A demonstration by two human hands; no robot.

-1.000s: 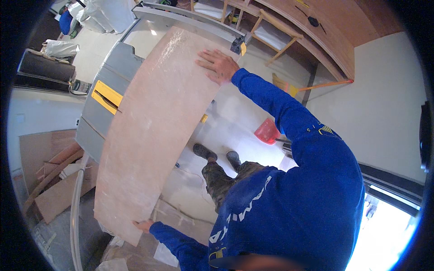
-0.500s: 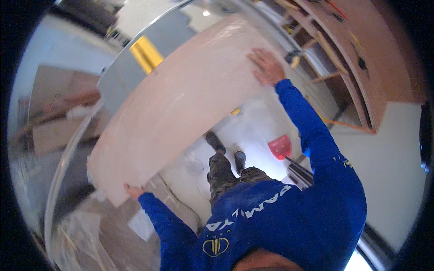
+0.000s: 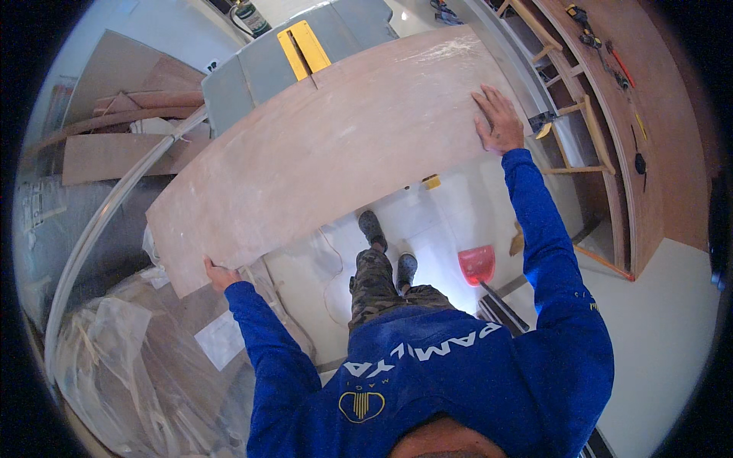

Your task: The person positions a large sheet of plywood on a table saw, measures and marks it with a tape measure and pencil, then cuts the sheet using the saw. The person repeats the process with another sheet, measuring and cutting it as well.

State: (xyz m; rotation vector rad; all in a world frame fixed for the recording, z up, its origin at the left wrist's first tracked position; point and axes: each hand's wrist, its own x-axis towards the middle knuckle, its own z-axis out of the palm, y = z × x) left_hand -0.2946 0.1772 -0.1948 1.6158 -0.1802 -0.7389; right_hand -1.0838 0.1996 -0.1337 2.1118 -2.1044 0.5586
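A large pinkish-brown plywood panel with a curved far edge lies across a grey table saw. My left hand grips its near edge close to the left end, with the thumb on top and the other fingers partly hidden. Near the right end, my right hand rests on the panel's top face, fingers spread. The saw's yellow insert plate, with a dark slot, shows just beyond the curved edge. A short dark cut line runs into the panel from that edge beside the slot.
A metal rail bends along the left, beside clear plastic sheeting and wooden offcuts. At right stands a wooden cabinet frame with tools on it. A red dustpan lies on the floor by my feet.
My view has turned, so the saw and panel sit less steeply and further right. Both hands stay on the panel at about the same spots. The cut line now shows more clearly.
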